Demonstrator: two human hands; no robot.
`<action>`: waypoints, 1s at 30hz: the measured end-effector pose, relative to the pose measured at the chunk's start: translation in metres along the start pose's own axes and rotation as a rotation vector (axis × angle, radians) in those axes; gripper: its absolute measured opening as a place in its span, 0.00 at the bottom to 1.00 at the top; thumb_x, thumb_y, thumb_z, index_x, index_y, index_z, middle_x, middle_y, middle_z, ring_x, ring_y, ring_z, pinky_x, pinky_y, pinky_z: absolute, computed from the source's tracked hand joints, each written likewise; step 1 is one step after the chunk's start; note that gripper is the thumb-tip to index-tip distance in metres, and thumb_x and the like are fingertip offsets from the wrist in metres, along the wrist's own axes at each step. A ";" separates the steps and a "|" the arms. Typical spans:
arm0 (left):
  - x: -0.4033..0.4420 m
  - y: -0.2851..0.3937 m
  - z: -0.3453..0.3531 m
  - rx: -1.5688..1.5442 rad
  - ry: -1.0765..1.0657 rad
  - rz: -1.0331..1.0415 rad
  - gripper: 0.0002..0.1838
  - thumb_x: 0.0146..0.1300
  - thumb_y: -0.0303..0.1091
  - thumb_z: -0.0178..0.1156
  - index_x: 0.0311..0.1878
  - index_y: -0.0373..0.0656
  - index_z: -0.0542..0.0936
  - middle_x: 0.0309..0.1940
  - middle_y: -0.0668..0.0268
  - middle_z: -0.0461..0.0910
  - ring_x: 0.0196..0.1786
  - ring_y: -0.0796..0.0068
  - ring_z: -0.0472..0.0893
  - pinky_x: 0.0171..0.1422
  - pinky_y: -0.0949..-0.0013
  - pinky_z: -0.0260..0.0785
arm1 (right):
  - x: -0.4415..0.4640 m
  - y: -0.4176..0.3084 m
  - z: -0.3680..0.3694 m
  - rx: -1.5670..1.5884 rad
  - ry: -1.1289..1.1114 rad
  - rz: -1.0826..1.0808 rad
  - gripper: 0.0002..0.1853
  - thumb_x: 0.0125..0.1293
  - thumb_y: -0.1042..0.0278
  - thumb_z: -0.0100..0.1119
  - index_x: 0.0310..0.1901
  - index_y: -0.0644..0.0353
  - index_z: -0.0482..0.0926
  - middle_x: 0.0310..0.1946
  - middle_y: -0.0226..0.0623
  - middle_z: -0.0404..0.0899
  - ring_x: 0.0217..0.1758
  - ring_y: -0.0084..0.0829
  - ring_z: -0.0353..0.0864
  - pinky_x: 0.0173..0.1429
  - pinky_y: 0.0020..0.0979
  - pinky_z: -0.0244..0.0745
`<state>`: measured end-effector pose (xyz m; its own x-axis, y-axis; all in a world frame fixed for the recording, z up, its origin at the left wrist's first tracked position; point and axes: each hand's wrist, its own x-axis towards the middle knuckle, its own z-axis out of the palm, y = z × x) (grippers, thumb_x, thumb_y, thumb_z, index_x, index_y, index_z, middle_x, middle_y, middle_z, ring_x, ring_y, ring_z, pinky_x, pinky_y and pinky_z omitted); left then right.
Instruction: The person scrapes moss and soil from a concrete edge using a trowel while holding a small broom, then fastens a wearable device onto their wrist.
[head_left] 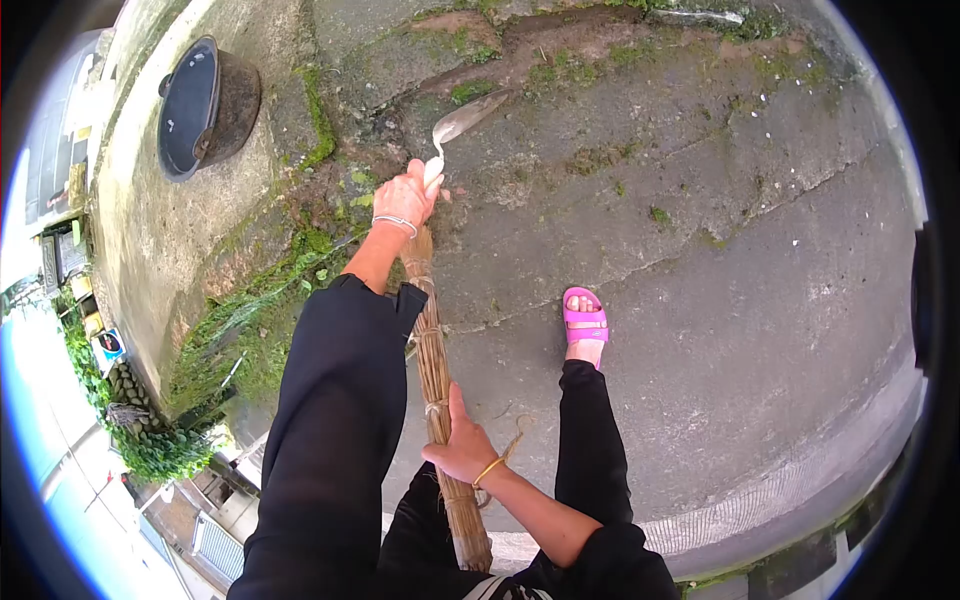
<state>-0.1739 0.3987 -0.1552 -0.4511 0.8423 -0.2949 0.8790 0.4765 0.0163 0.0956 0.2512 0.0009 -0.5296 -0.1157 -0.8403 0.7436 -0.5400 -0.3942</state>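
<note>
My left hand (405, 198) is closed around the pale handle of a trowel (468, 118). The pointed metal blade reaches up and right, close over a mossy, soil-filled crack in the concrete. Lower down, my right hand (465, 450) grips a straw broom (434, 365), a long bundle of dry stalks bound with ties. The bundle runs from near my body up to just below my left hand, where its far end is partly hidden. A loose loop of cord hangs beside my right wrist.
A black tub (228, 105) stands at the upper left on a concrete ledge with a mossy edge (285, 270). My foot in a pink sandal (585, 318) rests on the cracked concrete floor (740, 380). Green plants (160, 445) and buildings show at the left.
</note>
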 end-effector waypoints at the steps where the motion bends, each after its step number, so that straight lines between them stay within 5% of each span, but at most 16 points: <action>1: -0.001 -0.010 -0.007 0.054 -0.019 0.040 0.21 0.63 0.53 0.53 0.42 0.44 0.67 0.28 0.51 0.81 0.34 0.49 0.82 0.40 0.52 0.74 | -0.001 0.002 0.003 0.004 -0.005 0.003 0.57 0.45 0.65 0.60 0.72 0.64 0.32 0.55 0.61 0.71 0.41 0.47 0.83 0.50 0.36 0.76; 4: 0.025 -0.033 -0.018 0.131 0.151 0.067 0.20 0.63 0.52 0.54 0.41 0.44 0.67 0.26 0.53 0.81 0.29 0.51 0.82 0.34 0.53 0.75 | 0.007 0.013 0.010 -0.019 0.060 -0.034 0.57 0.45 0.65 0.60 0.72 0.64 0.32 0.55 0.62 0.70 0.40 0.47 0.83 0.50 0.35 0.76; 6: 0.026 -0.037 -0.006 0.106 0.145 0.072 0.18 0.63 0.50 0.55 0.41 0.44 0.67 0.26 0.53 0.81 0.28 0.50 0.82 0.34 0.53 0.75 | 0.011 0.021 0.011 -0.058 0.095 -0.118 0.59 0.45 0.62 0.60 0.71 0.64 0.27 0.32 0.60 0.79 0.36 0.54 0.81 0.44 0.40 0.76; 9: -0.013 -0.009 0.028 -0.095 0.066 -0.110 0.18 0.63 0.50 0.55 0.42 0.44 0.67 0.28 0.48 0.80 0.34 0.45 0.81 0.38 0.47 0.72 | 0.008 0.019 0.009 -0.085 0.116 -0.133 0.59 0.45 0.62 0.59 0.70 0.64 0.27 0.33 0.61 0.79 0.36 0.54 0.81 0.44 0.40 0.76; 13: -0.023 -0.015 0.020 -0.178 0.061 -0.078 0.19 0.62 0.50 0.56 0.42 0.45 0.67 0.28 0.48 0.80 0.35 0.46 0.81 0.41 0.47 0.72 | 0.004 0.005 0.008 -0.070 0.056 -0.083 0.59 0.45 0.62 0.59 0.71 0.64 0.27 0.33 0.60 0.79 0.36 0.54 0.81 0.45 0.40 0.76; 15: -0.038 -0.031 0.004 0.209 -0.537 0.545 0.19 0.62 0.50 0.56 0.42 0.45 0.67 0.27 0.50 0.80 0.34 0.46 0.81 0.41 0.47 0.72 | 0.006 0.007 0.011 -0.061 0.060 -0.070 0.59 0.45 0.63 0.59 0.70 0.64 0.26 0.33 0.60 0.79 0.36 0.53 0.81 0.44 0.40 0.76; 17: -0.043 -0.035 0.007 0.144 -0.350 0.426 0.18 0.62 0.49 0.56 0.41 0.45 0.67 0.25 0.51 0.80 0.33 0.46 0.81 0.38 0.48 0.72 | 0.010 0.010 0.015 -0.069 0.084 -0.084 0.59 0.45 0.62 0.59 0.71 0.63 0.26 0.32 0.59 0.78 0.36 0.52 0.81 0.44 0.40 0.76; 19: -0.025 -0.029 -0.007 -0.053 0.027 0.030 0.19 0.62 0.51 0.55 0.41 0.45 0.67 0.26 0.52 0.80 0.32 0.48 0.82 0.36 0.51 0.73 | 0.012 0.013 0.016 -0.116 0.113 -0.097 0.59 0.45 0.62 0.59 0.71 0.63 0.26 0.32 0.60 0.78 0.36 0.53 0.81 0.44 0.41 0.76; 21: 0.014 -0.024 -0.018 0.020 0.133 0.078 0.18 0.63 0.50 0.55 0.41 0.45 0.66 0.26 0.51 0.81 0.31 0.49 0.82 0.34 0.50 0.74 | 0.010 0.017 0.016 -0.118 0.101 -0.080 0.59 0.45 0.62 0.59 0.71 0.64 0.27 0.32 0.60 0.78 0.36 0.53 0.81 0.44 0.41 0.76; 25: 0.019 -0.002 0.005 -0.028 0.136 0.056 0.17 0.63 0.47 0.56 0.41 0.44 0.66 0.26 0.51 0.81 0.31 0.48 0.82 0.37 0.51 0.74 | 0.008 0.009 0.011 -0.104 0.037 -0.012 0.58 0.45 0.62 0.58 0.70 0.65 0.27 0.32 0.61 0.78 0.36 0.55 0.80 0.44 0.43 0.75; 29: -0.042 -0.027 0.047 0.093 -0.262 0.203 0.19 0.61 0.48 0.57 0.43 0.45 0.66 0.26 0.50 0.81 0.33 0.48 0.82 0.39 0.50 0.73 | 0.011 0.013 0.017 -0.154 0.096 -0.070 0.59 0.45 0.63 0.59 0.70 0.64 0.27 0.32 0.61 0.78 0.36 0.55 0.80 0.45 0.43 0.75; 30: -0.050 -0.031 0.041 0.055 -0.216 0.165 0.19 0.62 0.49 0.57 0.43 0.45 0.66 0.27 0.51 0.81 0.33 0.48 0.82 0.38 0.50 0.73 | 0.011 0.013 0.017 -0.125 0.094 -0.071 0.59 0.45 0.62 0.59 0.71 0.63 0.27 0.32 0.62 0.78 0.36 0.56 0.80 0.45 0.43 0.75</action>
<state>-0.1719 0.3319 -0.1806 -0.2629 0.8316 -0.4891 0.9477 0.3177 0.0309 0.0924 0.2286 -0.0069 -0.5469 0.0005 -0.8372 0.7534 -0.4358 -0.4924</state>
